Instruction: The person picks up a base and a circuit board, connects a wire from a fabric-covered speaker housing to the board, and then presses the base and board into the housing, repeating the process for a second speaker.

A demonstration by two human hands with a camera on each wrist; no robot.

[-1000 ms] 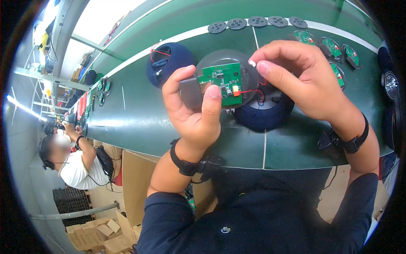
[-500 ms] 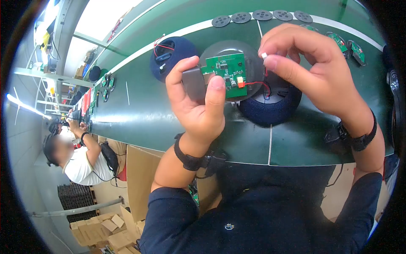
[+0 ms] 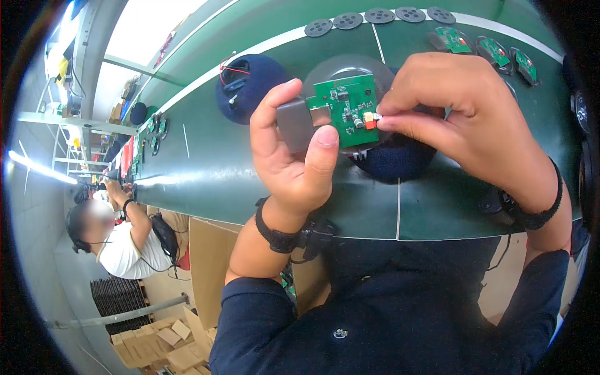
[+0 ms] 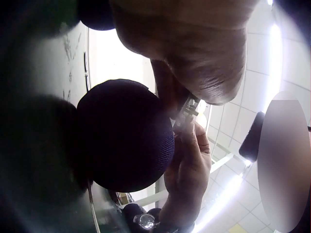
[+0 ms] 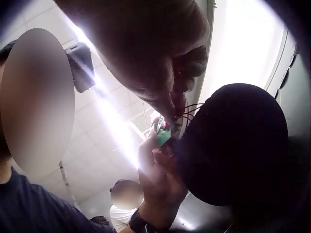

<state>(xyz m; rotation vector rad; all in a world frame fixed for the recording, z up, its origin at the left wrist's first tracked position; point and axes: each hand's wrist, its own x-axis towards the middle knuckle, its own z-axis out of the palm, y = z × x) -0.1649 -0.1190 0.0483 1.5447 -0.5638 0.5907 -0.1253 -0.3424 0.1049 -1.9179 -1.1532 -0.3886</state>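
My left hand (image 3: 290,165) grips a green circuit board (image 3: 342,100) with a grey block (image 3: 294,125) at its left end, thumb across the front. Behind the board shows a round, dark translucent cover (image 3: 328,67). Between thumb and forefinger, my right hand (image 3: 472,119) pinches a small white wire plug (image 3: 378,117), right at the orange and cream socket (image 3: 369,121) on the board's right edge. Below them sits a round navy fabric-covered housing (image 3: 397,164), partly hidden by hands and board; red wires run beside the housing (image 5: 235,145) in the right wrist view.
A second navy housing (image 3: 250,87) with red wires stands behind on the left. Several black discs (image 3: 348,21) line the back of the green table (image 3: 206,181). More boards on covers (image 3: 494,51) lie at back right. Another person (image 3: 128,247) works at the left.
My right hand has brought the white plug left and down from beside the board to its socket. The left hand still holds the board, shifted slightly right.
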